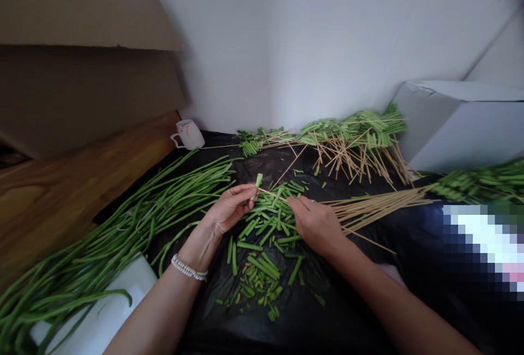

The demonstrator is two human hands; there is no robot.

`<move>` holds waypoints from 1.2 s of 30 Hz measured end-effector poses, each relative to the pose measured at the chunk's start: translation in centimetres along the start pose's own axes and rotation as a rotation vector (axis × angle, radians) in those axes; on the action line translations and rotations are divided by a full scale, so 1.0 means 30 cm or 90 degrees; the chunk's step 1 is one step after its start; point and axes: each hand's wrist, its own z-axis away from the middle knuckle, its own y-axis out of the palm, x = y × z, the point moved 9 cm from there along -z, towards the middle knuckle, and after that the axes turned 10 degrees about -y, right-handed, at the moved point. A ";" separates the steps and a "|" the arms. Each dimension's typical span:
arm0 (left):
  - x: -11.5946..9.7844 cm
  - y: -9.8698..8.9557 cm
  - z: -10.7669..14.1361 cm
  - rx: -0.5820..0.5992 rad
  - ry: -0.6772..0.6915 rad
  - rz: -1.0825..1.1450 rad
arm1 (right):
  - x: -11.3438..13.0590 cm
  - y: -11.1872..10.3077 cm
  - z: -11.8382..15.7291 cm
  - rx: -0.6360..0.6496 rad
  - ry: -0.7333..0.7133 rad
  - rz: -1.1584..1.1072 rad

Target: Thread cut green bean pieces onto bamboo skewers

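My left hand [233, 206], with a beaded bracelet at the wrist, pinches a short cut piece of long bean [259, 180]. A thin wooden skewer [270, 193] runs from that piece to my right hand [314, 221], whose fingers are closed round it. The skewer's tip meets the bean piece; how far it goes in is hidden by my fingers. Below both hands lies a loose heap of cut long bean pieces [268, 227], with smaller trimmed bits [260, 284] nearer to me.
Whole long beans [135, 216] spread along the left, partly over a white box [110, 311]. Skewered bundles [364, 126] lie at the back beside a white mug [190, 134]. Bare skewers [376, 208] lie right. A cardboard box [90, 82] and a white box [470, 126] flank the black sheet [229, 328].
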 end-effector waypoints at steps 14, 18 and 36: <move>0.024 0.059 0.006 0.006 0.075 -0.230 | 0.006 -0.005 -0.007 -0.009 0.000 0.002; -0.076 0.038 0.027 -0.139 0.289 -0.516 | -0.051 -0.031 -0.002 -0.034 0.053 0.045; -0.021 0.131 0.050 -0.137 0.446 -0.915 | -0.045 -0.019 -0.003 -0.010 0.048 0.039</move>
